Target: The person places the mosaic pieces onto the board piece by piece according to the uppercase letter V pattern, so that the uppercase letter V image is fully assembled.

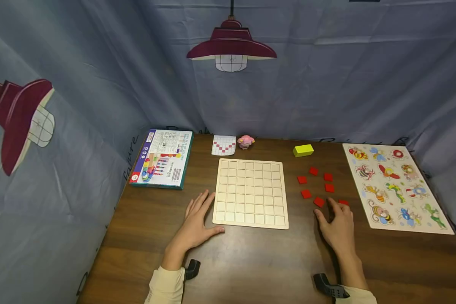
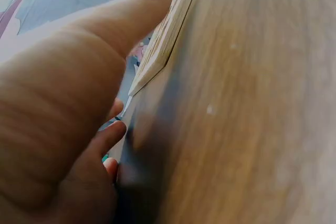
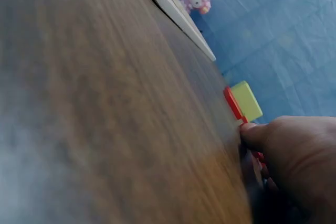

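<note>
Resting flat and open, the left hand (image 1: 195, 223) steadies the wooden grid board (image 1: 251, 193) at its nine o'clock edge; the right hand (image 1: 338, 223), fingers relaxed, touches red square tiles (image 1: 319, 202) at the board's three o'clock — probably light, stiff, best pinched by their edges.

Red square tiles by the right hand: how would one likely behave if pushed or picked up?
The red square tiles look flat and thin, so one would probably slide on the smooth wooden table rather than roll or tip. They seem stiff and light. Lying flush, one may be fiddly for the right hand to lift.
</note>
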`<state>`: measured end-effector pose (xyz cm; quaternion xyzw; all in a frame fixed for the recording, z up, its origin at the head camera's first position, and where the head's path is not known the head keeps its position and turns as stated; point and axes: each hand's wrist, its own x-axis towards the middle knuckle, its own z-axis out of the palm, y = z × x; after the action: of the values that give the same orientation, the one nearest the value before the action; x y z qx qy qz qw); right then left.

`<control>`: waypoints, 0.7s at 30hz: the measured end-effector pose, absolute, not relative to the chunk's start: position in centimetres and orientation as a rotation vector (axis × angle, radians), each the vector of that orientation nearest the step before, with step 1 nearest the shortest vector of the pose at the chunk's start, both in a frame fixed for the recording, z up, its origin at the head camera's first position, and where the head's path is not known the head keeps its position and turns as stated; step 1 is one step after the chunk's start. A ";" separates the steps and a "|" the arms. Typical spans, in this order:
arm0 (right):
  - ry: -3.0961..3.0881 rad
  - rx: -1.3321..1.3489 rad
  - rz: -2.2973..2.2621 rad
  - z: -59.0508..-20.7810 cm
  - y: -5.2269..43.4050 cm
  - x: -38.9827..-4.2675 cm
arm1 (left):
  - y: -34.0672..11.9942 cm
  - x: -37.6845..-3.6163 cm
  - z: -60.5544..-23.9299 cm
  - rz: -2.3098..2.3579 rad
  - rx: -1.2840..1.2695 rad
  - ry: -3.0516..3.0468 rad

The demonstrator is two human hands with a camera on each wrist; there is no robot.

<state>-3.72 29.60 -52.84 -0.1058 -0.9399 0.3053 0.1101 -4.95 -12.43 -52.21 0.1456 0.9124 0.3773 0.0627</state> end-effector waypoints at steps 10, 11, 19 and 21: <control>-2.644 -0.240 0.796 -54.1 29.4 -4.9 | -12.1 -5.8 -52.8 1.012 0.500 2.890; -2.627 -0.215 0.789 -54.2 29.4 -4.9 | -12.1 -5.8 -53.0 0.998 0.507 2.903; -2.462 0.066 0.865 -54.7 28.9 -5.0 | -12.1 -6.0 -53.1 0.984 0.493 2.894; -2.446 0.160 0.881 -54.8 28.2 -5.1 | -12.2 -5.9 -53.1 0.977 0.482 2.892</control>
<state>-5.08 28.21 -54.83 0.0590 -0.9055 0.3263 0.2650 -5.89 -12.16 -53.07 0.1558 0.9356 0.3159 0.0255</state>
